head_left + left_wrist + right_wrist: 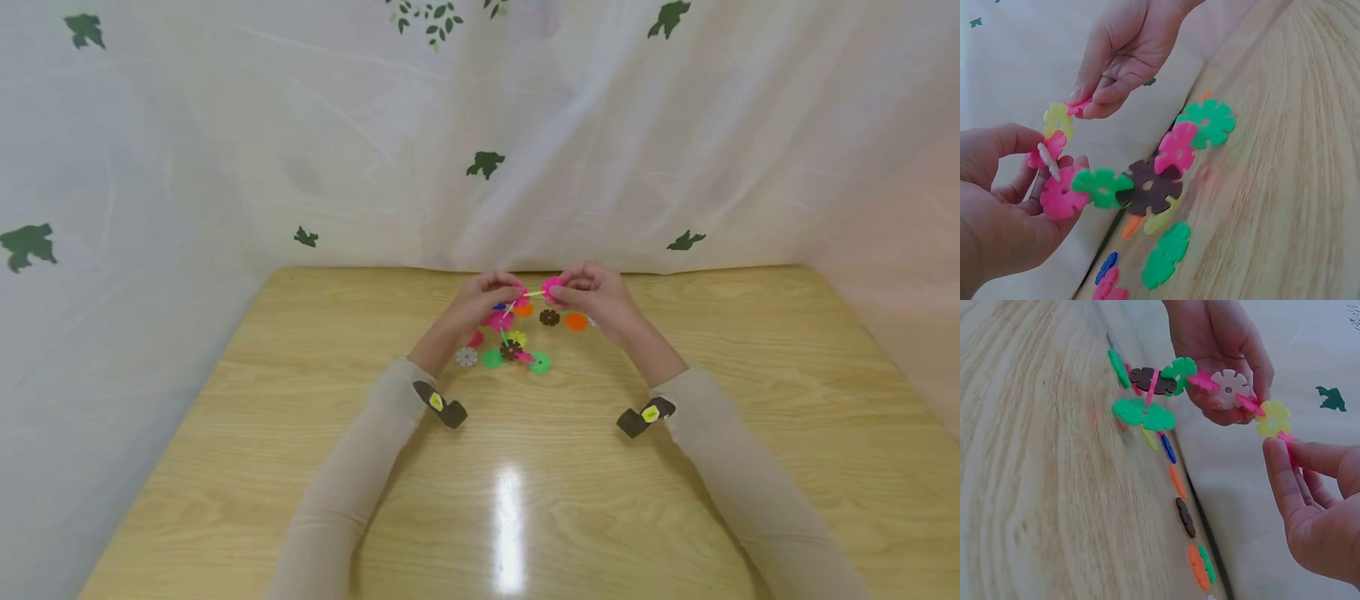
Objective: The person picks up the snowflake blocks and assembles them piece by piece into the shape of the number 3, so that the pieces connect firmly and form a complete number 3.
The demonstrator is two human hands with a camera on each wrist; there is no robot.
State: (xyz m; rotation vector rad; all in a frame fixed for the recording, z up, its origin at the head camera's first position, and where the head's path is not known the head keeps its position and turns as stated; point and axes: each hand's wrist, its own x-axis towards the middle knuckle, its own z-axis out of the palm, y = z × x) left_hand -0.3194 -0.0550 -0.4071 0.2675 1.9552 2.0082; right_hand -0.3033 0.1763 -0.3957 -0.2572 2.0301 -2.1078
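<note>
A chain of flower-shaped plastic linking discs hangs between the two hands, its brown disc [1147,187] near the middle. My left hand [476,307] pinches a pink disc [1054,148] of the chain between thumb and fingers. Next to that pinch sits a white disc [1230,387], and the strand runs down to a green end disc [1144,416]. With thumb and fingertips, my right hand [606,302] holds another pink disc [552,289]. This one is slotted into a yellow disc [1274,419], which bridges to the left hand's pink disc.
Loose discs lie flat on the wooden table [525,467] under and around the chain: an orange disc [576,322], a brown one [550,317], a white one [467,357], a green one [492,359] and several more. A pale curtain [375,167] hangs along the table's far edge.
</note>
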